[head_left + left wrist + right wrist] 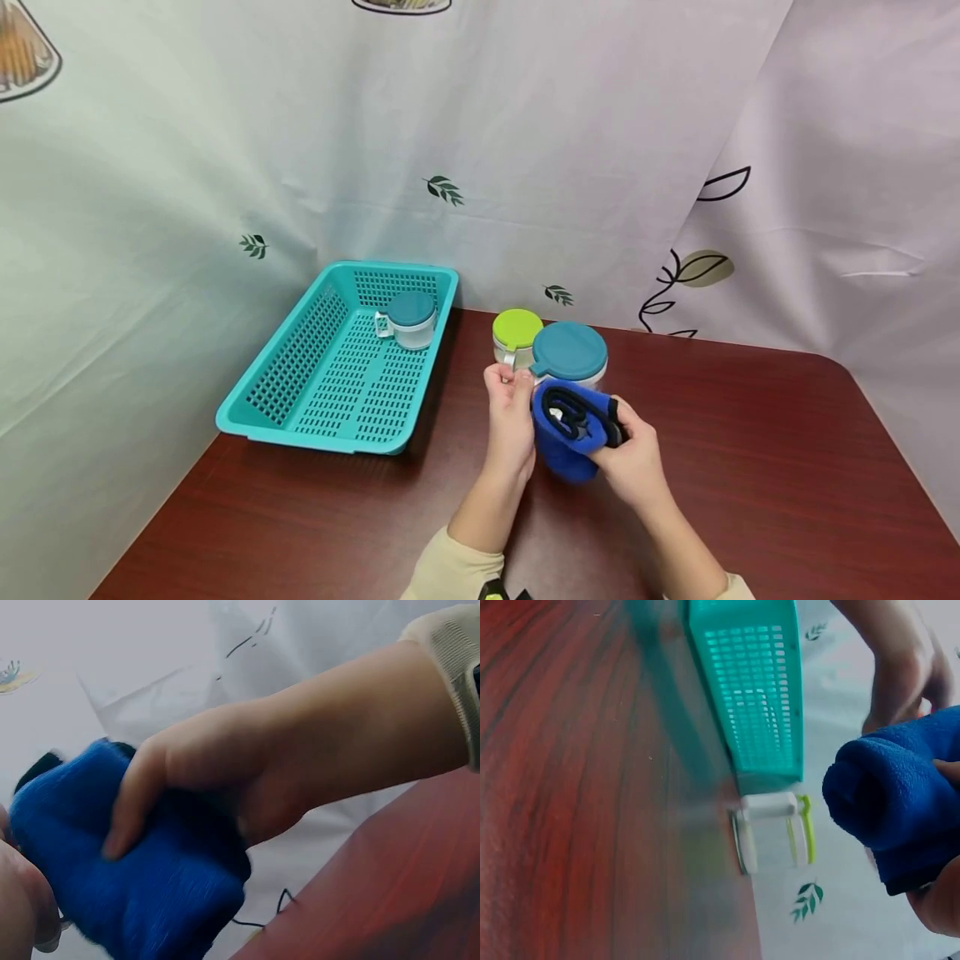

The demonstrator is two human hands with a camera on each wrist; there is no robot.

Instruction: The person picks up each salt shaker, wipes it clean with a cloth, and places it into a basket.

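table: red-brown, rounded corner | backdrop: pale, creased, leaf-printed

Head view bright, faint sheen on tabletop; wrist views dimmer, left wrist's blue cloth blurred.

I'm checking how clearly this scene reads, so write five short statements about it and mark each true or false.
1. The right hand grips the blue cloth. True.
2. In the head view, the turquoise basket is left of the green-lidded container. True.
3. The green-lidded container is inside the basket. False: it stands on the table.
4. The basket holds two containers. False: it holds a single teal-lidded container.
5. The blue cloth lies flat on the table. False: it is bunched up in hand.
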